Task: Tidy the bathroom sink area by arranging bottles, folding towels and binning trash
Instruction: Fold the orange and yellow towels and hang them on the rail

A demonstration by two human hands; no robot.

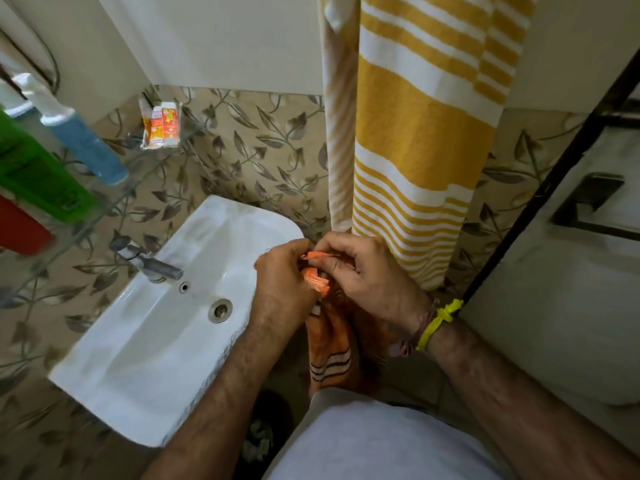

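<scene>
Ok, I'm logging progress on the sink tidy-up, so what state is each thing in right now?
Orange towel: gripped at its top edge by both hands, hanging down.
Left hand: gripping the towel.
Right hand: pinching the towel.
Yellow striped towel: hanging.
Tap: no water running.
Sink: basin empty.
Blue bottle: capped, on the shelf.

A small orange cloth towel with dark and pale stripes near its lower end (325, 355) hangs bunched at the white sink's right edge. A yellow-and-white striped towel (419, 133) hangs flat against the wall just behind it.
</scene>
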